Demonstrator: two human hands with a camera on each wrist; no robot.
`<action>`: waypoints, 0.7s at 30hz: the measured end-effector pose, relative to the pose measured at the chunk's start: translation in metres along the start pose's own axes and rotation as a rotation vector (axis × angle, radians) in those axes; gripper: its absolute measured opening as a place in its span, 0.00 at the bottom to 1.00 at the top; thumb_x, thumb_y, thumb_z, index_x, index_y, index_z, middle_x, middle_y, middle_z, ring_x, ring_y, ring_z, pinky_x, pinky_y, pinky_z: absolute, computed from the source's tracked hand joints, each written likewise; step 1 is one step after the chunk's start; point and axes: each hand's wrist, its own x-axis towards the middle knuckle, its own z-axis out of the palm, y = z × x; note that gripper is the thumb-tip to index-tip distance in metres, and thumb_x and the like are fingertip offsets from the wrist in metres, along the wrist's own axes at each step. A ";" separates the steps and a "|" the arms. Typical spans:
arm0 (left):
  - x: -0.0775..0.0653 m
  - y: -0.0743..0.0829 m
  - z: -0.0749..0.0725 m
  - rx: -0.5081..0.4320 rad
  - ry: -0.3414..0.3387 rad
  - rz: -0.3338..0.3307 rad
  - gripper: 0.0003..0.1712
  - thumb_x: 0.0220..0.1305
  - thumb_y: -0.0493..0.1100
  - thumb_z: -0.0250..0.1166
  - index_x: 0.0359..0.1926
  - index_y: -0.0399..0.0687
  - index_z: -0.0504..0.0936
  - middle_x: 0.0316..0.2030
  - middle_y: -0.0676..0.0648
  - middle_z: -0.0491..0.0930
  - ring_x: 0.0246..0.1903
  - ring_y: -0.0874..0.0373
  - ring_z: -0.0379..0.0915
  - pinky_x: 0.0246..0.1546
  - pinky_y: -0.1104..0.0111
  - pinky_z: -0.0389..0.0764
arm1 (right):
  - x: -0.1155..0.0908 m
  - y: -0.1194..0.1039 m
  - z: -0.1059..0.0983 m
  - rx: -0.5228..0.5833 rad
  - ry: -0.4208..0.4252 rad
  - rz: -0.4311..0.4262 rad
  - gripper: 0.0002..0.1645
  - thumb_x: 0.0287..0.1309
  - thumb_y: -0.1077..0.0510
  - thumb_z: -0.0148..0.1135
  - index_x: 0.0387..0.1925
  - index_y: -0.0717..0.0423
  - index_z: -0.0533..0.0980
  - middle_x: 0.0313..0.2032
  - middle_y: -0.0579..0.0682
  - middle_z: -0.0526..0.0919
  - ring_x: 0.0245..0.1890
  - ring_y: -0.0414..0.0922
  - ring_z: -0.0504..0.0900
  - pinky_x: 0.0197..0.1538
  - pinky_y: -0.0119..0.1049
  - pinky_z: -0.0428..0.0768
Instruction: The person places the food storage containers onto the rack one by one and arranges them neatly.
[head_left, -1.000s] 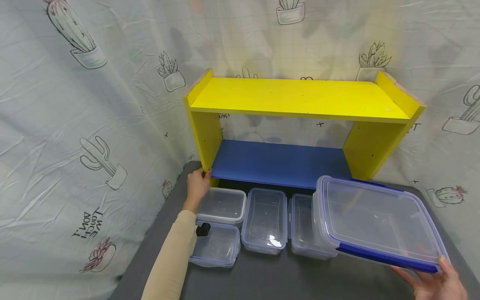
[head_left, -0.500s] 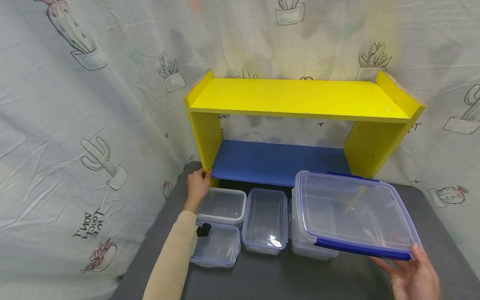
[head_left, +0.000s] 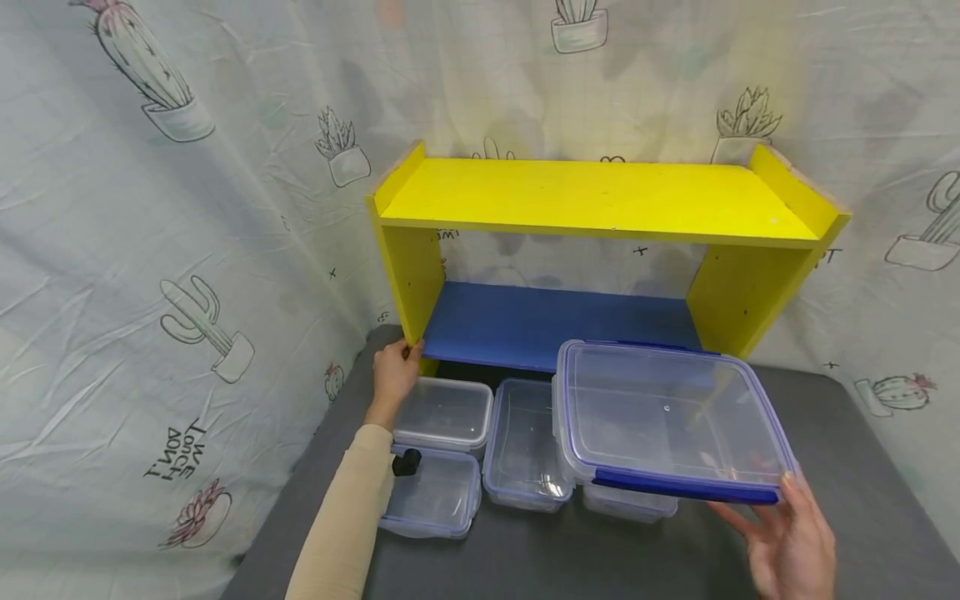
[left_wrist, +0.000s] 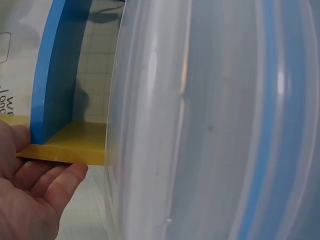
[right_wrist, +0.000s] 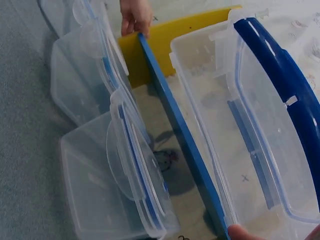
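My left hand [head_left: 393,379] grips the lower front edge of the yellow side panel [head_left: 405,287] of the shelf; in the left wrist view its thumb and fingers lie on either side of that edge. My right hand [head_left: 797,537] holds a large clear food container [head_left: 667,417] by its near right corner, thumb on top and fingers below. That container has a clear lid with dark blue clips and is raised above the table, in front of the blue shelf board [head_left: 510,323]. It hides much of a smaller container [head_left: 630,502] and part of the middle one [head_left: 521,450].
Left of the middle container lie two more lidded containers, a white-rimmed one [head_left: 446,412] behind and a blue-rimmed one [head_left: 438,492] in front. The yellow top board [head_left: 592,196] spans above the blue one. Cactus-print cloth [head_left: 247,208] surrounds the grey table [head_left: 525,558].
My right hand has carried the large container leftward, from the right side to over the right and middle containers. My left hand has stayed on the shelf's side panel.
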 end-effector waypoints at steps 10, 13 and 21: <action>-0.003 -0.001 0.001 -0.009 0.008 -0.021 0.18 0.70 0.50 0.59 0.30 0.40 0.82 0.16 0.43 0.76 0.14 0.56 0.66 0.17 0.68 0.65 | 0.004 0.015 0.012 0.025 0.135 -0.066 0.24 0.74 0.61 0.44 0.68 0.49 0.67 0.53 0.50 0.83 0.45 0.50 0.86 0.35 0.55 0.84; -0.002 0.000 0.001 -0.018 0.014 -0.015 0.17 0.70 0.49 0.60 0.31 0.40 0.82 0.16 0.43 0.77 0.14 0.56 0.66 0.16 0.68 0.64 | 0.008 0.018 0.019 -0.026 0.248 -0.083 0.24 0.72 0.60 0.49 0.67 0.49 0.68 0.53 0.50 0.81 0.42 0.50 0.87 0.32 0.53 0.84; -0.001 0.002 0.000 -0.016 0.022 -0.010 0.17 0.69 0.48 0.60 0.30 0.39 0.82 0.16 0.44 0.76 0.14 0.56 0.65 0.16 0.68 0.63 | 0.017 0.021 0.041 -0.089 0.476 -0.063 0.26 0.66 0.57 0.59 0.65 0.43 0.71 0.57 0.46 0.69 0.41 0.45 0.85 0.27 0.50 0.83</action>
